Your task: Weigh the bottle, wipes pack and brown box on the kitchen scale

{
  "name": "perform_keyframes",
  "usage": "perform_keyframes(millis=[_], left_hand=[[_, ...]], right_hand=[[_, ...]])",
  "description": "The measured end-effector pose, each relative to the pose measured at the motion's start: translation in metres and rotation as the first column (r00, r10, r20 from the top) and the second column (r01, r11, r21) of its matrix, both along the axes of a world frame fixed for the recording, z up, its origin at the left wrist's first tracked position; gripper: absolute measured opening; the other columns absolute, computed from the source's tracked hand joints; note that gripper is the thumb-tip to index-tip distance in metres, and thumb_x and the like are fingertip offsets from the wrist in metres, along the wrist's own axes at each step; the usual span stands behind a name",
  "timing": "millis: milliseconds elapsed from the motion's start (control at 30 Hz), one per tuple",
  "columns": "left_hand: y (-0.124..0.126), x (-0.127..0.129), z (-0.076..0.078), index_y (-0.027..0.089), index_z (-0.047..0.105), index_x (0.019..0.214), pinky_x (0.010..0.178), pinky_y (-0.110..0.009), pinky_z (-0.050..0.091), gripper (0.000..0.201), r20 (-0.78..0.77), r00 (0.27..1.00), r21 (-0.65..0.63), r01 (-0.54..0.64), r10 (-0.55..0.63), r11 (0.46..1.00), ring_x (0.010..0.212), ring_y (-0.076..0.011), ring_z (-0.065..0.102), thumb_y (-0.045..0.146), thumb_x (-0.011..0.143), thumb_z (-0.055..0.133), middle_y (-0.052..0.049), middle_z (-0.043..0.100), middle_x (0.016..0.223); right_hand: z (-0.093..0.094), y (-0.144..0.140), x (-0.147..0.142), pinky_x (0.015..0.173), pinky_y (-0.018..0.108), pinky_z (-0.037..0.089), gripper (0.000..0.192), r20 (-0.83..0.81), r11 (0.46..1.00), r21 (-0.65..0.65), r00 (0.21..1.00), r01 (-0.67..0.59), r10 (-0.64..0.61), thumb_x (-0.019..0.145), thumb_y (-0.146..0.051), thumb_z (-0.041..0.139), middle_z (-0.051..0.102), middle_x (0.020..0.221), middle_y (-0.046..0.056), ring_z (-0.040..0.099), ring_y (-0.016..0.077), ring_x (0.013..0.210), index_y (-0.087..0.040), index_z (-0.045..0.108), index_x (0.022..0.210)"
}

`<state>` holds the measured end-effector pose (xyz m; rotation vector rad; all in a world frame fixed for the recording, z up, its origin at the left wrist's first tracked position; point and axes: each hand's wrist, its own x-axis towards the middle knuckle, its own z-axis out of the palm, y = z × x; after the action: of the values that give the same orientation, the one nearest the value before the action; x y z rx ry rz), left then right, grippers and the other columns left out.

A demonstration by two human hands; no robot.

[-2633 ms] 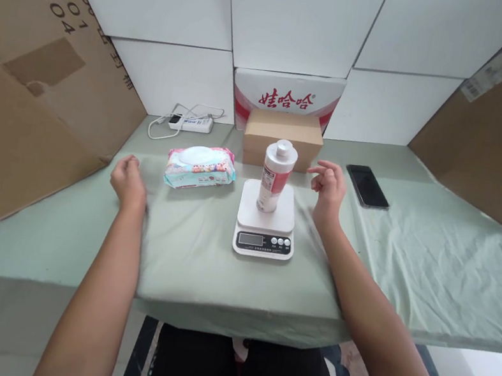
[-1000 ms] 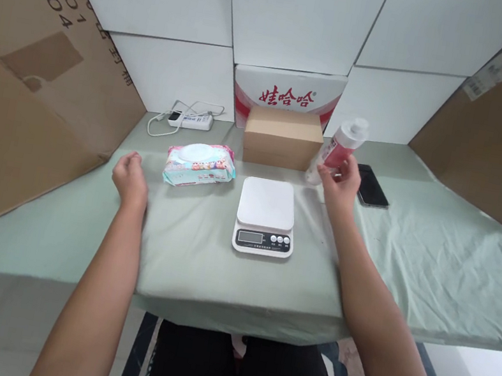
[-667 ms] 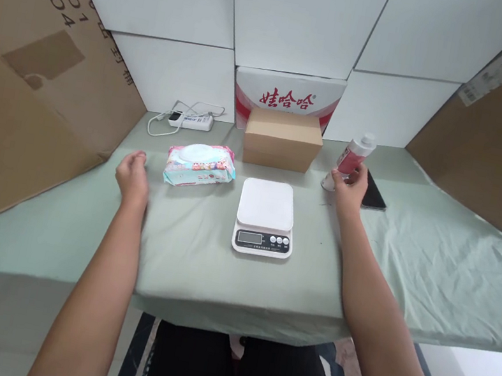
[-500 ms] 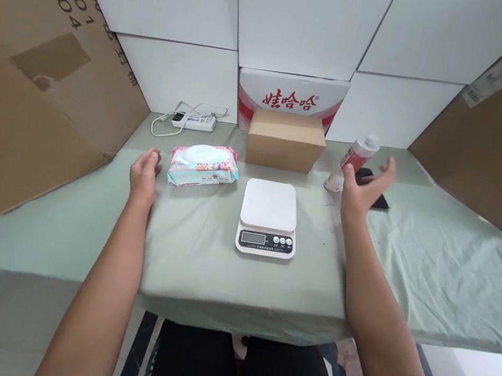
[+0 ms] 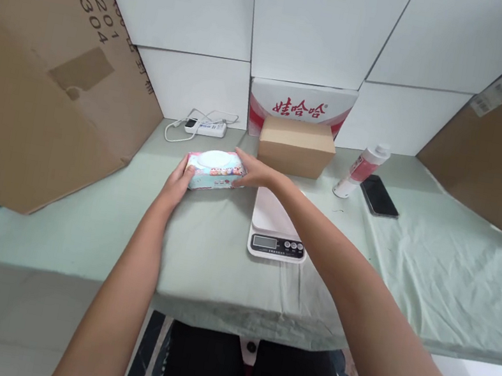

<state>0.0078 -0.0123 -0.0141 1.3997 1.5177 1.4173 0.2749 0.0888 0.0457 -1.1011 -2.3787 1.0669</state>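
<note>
Both hands have come together on the wet-wipes pack (image 5: 214, 169) since half a second ago, when the left hand (image 5: 179, 180) lay loosely curled beside it and the right hand (image 5: 254, 172) was spread open over by the bottle (image 5: 360, 169). Now the left fingers (image 5: 189, 172) press against the pack's left end, thumb along its near edge, while the right fingers (image 5: 242, 159) wrap its right end from behind, so the pack is gripped between the two hands. It lies flat on the green cloth (image 5: 412, 268), its white lid facing up between the two sets of fingertips.

Just right of the right fingers, under the right forearm, sits the white kitchen scale (image 5: 276, 231), its platform bare and its display and buttons at the near edge. Beyond the right fingers stands a small brown carton (image 5: 297, 147), with a red-and-white printed box (image 5: 301, 103) behind it against the wall. Well to the right of both hands, the bottle stands leaning slightly, released, just beside a black phone (image 5: 380, 196) lying flat. Beyond the left fingers a white power strip (image 5: 204, 127) and its cable rest by the wall, and a large cardboard sheet (image 5: 34, 65) leans far to their left.
</note>
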Motion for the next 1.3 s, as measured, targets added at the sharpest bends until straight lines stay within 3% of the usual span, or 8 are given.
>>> perform_keyframes(millis=[200, 367, 500, 600, 733, 833, 967, 1300], left_hand=[[0.005, -0.003, -0.008, 0.016, 0.048, 0.166, 0.138, -0.042, 0.023, 0.11, -0.06, 0.998, 0.026, -0.023, 0.025, 0.999, 0.166, -0.0359, 0.035, 0.091, 0.086, 0.059, -0.018, 0.044, 0.174], [-0.002, 0.008, 0.012, 0.01, 0.044, 0.168, 0.137, -0.044, 0.029, 0.129, -0.056, 0.998, 0.121, -0.006, 0.012, 0.993, 0.164, -0.0394, 0.038, 0.101, 0.077, 0.051, -0.024, 0.042, 0.173], [-0.021, 0.043, 0.04, 0.017, 0.038, 0.171, 0.136, -0.044, 0.031, 0.134, -0.08, 0.994, 0.285, 0.088, -0.068, 0.954, 0.167, -0.0396, 0.032, 0.105, 0.072, 0.05, -0.016, 0.037, 0.178], [-0.037, 0.082, 0.049, 0.027, 0.038, 0.172, 0.137, -0.047, 0.033, 0.126, -0.094, 0.983, 0.321, 0.183, -0.161, 0.929, 0.168, -0.041, 0.028, 0.103, 0.073, 0.054, -0.008, 0.037, 0.179], [-0.043, 0.123, 0.034, 0.034, 0.037, 0.172, 0.139, -0.052, 0.031, 0.114, -0.074, 0.925, 0.299, 0.378, -0.373, 0.876, 0.169, -0.0401, 0.023, 0.094, 0.078, 0.063, -0.004, 0.041, 0.177], [-0.038, 0.132, 0.015, 0.03, 0.031, 0.175, 0.139, -0.052, 0.03, 0.117, -0.051, 0.879, 0.218, 0.473, -0.474, 0.854, 0.168, -0.0399, 0.025, 0.09, 0.081, 0.065, -0.008, 0.038, 0.178], [-0.031, 0.127, 0.003, 0.023, 0.028, 0.176, 0.138, -0.047, 0.03, 0.118, -0.071, 0.863, 0.144, 0.506, -0.501, 0.851, 0.169, -0.0384, 0.023, 0.088, 0.084, 0.063, -0.013, 0.034, 0.179], [-0.028, 0.123, 0.006, 0.026, 0.029, 0.175, 0.139, -0.046, 0.027, 0.114, -0.147, 0.847, 0.119, 0.527, -0.51, 0.841, 0.17, -0.0377, 0.022, 0.091, 0.085, 0.056, -0.012, 0.031, 0.181]], right_hand=[[-0.012, 0.001, -0.007, 0.133, 0.056, 0.034, 0.117, -0.11, 0.997, 0.07, 0.993, -0.032, 0.039, 0.06, -0.035, 0.093, 0.044, 0.166, 0.023, 0.046, 0.0407, 0.153, -0.01, 0.04, 0.161], [-0.002, -0.013, 0.004, 0.129, 0.055, 0.039, 0.109, -0.239, 0.986, 0.164, 0.97, 0.009, 0.031, 0.065, -0.039, 0.096, 0.053, 0.153, 0.022, 0.051, 0.0401, 0.145, -0.011, 0.045, 0.158], [0.02, -0.049, 0.05, 0.122, 0.052, 0.047, 0.109, -0.43, 0.962, 0.263, 0.901, 0.069, 0.053, 0.07, -0.061, 0.095, 0.052, 0.152, 0.019, 0.053, 0.0384, 0.143, -0.02, 0.047, 0.159], [0.027, -0.089, 0.1, 0.113, 0.052, 0.054, 0.107, -0.486, 0.946, 0.272, 0.874, 0.174, -0.021, 0.072, -0.073, 0.089, 0.054, 0.15, 0.016, 0.055, 0.0383, 0.14, -0.027, 0.05, 0.159], [0.008, -0.127, 0.151, 0.106, 0.053, 0.058, 0.103, -0.525, 0.898, 0.254, 0.831, 0.359, -0.184, 0.071, -0.077, 0.087, 0.058, 0.145, 0.014, 0.06, 0.037, 0.132, -0.033, 0.052, 0.158], [-0.015, -0.134, 0.164, 0.102, 0.051, 0.059, 0.101, -0.563, 0.873, 0.218, 0.787, 0.436, -0.252, 0.071, -0.078, 0.087, 0.059, 0.144, 0.014, 0.063, 0.0353, 0.126, -0.033, 0.055, 0.155], [-0.032, -0.132, 0.159, 0.096, 0.05, 0.06, 0.098, -0.558, 0.875, 0.172, 0.777, 0.453, -0.292, 0.071, -0.079, 0.086, 0.06, 0.14, 0.015, 0.064, 0.034, 0.121, -0.03, 0.058, 0.151], [-0.031, -0.137, 0.16, 0.088, 0.046, 0.059, 0.095, -0.513, 0.867, 0.205, 0.804, 0.455, -0.3, 0.074, -0.077, 0.085, 0.061, 0.142, 0.016, 0.064, 0.0324, 0.116, -0.028, 0.058, 0.151]])
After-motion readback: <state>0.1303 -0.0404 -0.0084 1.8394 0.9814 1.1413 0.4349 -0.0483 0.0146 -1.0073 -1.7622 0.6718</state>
